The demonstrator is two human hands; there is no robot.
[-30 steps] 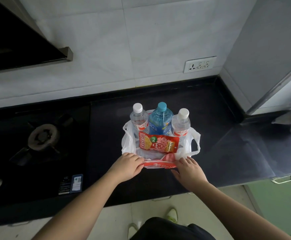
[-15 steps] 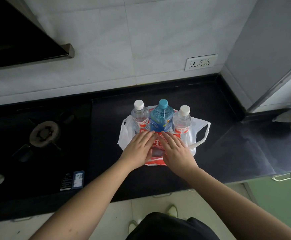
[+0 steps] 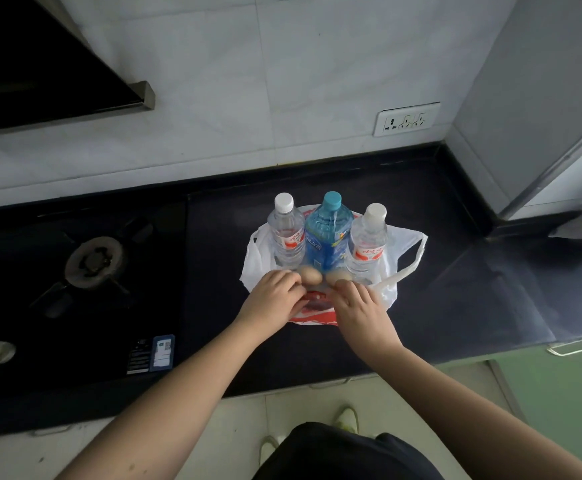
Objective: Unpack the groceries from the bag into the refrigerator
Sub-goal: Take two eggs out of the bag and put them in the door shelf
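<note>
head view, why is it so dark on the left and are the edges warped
Head view: the black hob soaks up light and lies dim, while the bottles and bag are bright; wide-angle bending curves the counter edge and wall lines; the far right edge is blurred.

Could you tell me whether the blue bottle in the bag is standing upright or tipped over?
Upright: the blue bottle stands in the bag, cap on top, between two clear bottles.

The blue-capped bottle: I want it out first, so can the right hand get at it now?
Probably yes. The blue-capped bottle stands upright behind the right hand, neck clear above the bag; only the egg lies between.
</note>
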